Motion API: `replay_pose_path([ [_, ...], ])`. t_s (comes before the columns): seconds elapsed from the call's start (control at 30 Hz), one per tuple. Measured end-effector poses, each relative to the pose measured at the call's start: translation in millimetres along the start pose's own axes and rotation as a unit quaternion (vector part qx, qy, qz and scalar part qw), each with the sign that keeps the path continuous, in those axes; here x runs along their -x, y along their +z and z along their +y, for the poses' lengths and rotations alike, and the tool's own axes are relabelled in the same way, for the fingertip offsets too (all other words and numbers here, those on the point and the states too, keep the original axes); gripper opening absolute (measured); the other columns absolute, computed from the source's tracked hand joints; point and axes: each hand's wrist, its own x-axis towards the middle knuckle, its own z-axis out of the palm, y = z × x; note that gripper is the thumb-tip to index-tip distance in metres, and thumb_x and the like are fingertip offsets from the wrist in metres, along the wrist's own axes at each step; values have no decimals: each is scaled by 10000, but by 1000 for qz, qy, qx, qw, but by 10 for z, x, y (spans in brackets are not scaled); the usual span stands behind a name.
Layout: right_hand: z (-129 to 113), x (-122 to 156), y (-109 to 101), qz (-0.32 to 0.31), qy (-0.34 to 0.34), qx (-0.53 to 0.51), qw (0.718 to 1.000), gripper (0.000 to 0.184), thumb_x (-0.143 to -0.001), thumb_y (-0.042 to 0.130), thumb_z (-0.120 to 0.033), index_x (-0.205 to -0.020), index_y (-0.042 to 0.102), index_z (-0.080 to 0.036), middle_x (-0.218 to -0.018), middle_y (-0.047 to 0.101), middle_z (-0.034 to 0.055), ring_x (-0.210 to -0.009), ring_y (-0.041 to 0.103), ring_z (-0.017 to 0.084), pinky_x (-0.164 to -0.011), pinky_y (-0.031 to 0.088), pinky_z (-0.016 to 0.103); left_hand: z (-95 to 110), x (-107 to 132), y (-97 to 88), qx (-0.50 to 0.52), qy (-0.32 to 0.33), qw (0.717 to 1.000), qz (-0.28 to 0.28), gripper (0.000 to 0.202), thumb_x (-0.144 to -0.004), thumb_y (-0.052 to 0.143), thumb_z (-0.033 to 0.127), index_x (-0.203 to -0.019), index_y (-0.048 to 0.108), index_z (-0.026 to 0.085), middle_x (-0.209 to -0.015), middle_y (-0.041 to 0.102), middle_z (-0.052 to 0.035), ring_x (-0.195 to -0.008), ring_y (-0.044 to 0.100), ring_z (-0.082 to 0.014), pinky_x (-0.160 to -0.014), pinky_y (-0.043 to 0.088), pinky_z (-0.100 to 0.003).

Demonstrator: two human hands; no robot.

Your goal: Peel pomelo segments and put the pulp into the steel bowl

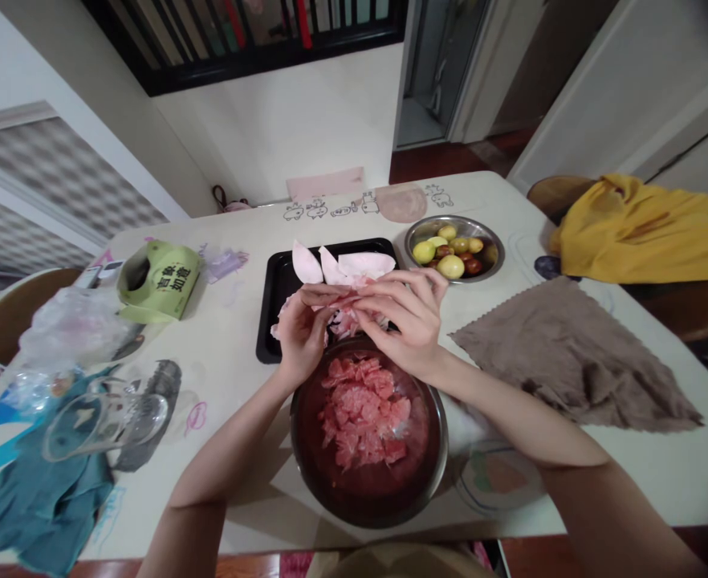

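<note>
My left hand (302,327) and my right hand (403,315) meet over the far rim of a steel bowl (432,470), fingers curled round a pink grapefruit segment (343,319) held between them. The bowl holds a heap of peeled pink grapefruit flesh (366,413). Just behind my hands lies a black tray (277,297) with pale pink peel pieces (340,266) piled on it. Both hands pinch at the segment; its lower part is hidden by my fingers.
A small steel bowl of green and red fruits (453,249) stands at the back right. A brown cloth (571,357) lies right, a yellow cloth (643,233) on a chair. Left: a green tissue box (158,281), a plastic bag (71,329), a glass jug (104,417), a teal cloth (34,498).
</note>
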Motion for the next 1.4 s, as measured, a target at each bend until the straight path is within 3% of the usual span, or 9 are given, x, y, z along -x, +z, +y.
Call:
replay_pose_path([
  [0.83,4,28,0,20,-31,15,999,64,-892,758,-224,-907,728,-278,-943,800,-66,-974,671,185,-969,380,426,96,-3,70,20,-15,999,22,145,-945,631,57,-974,610,197,-1055,709,-38,-1060,731,-162,-940,618,-330],
  [1.23,14,25,9,13,-25,25,999,94,-897,720,-226,-818,720,-277,-889,787,-59,-936,672,191,-960,374,425,41,1,55,10,-18,999,31,117,-943,650,88,-955,596,191,-1044,703,-41,-1050,728,-167,-938,620,-351],
  [1.4,-3,14,9,-5,12,20,1000,65,-903,733,-251,-869,747,-304,-904,782,-52,-946,664,199,-947,388,435,38,-6,53,7,-12,999,29,124,-945,644,85,-964,599,199,-1052,706,-39,-1058,728,-170,-939,621,-361],
])
